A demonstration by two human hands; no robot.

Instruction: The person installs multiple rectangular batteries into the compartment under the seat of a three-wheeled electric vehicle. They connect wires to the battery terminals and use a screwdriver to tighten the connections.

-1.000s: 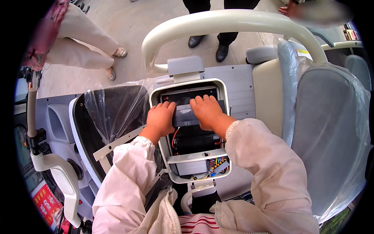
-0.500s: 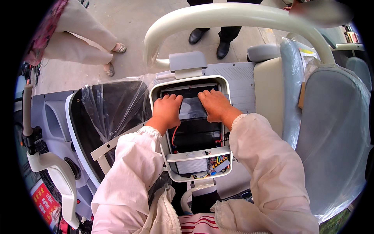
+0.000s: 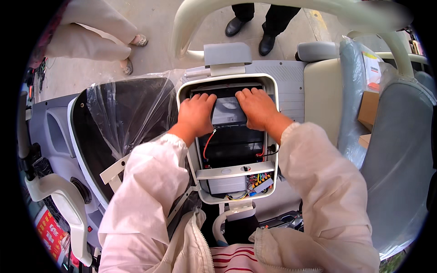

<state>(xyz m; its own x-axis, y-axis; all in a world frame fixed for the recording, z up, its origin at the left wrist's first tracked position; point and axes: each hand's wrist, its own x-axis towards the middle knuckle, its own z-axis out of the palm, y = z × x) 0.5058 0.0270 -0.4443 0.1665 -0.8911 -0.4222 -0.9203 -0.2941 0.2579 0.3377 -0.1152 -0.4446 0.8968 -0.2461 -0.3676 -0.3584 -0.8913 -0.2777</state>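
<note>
Both my hands are on a black block-shaped battery (image 3: 228,113) near the far end of a cream open-topped compartment (image 3: 276,98). My left hand (image 3: 195,113) grips its left side, fingers curled over the far part. The right side is in my right hand (image 3: 258,110), held the same way. The battery's underside is hidden. Nearer to me lie more black battery blocks (image 3: 233,154). A red wire (image 3: 207,146) with a bare ring end rises below my left hand. Past a cream crossbar (image 3: 209,174) are a silver ribbed box (image 3: 226,184) and coloured wires with connectors (image 3: 260,181).
On the left stand a black panel (image 3: 98,141) under clear plastic and a cream armrest-like part (image 3: 70,211). A plastic-wrapped grey seat (image 3: 398,168) and cardboard box (image 3: 368,110) are at right. A thick cream rail (image 3: 282,8) arches beyond. Two people stand on the far floor.
My view has shifted, so the compartment sits higher in the picture. Both hands keep their hold on the battery. The red wire's ring end now shows below my left hand.
</note>
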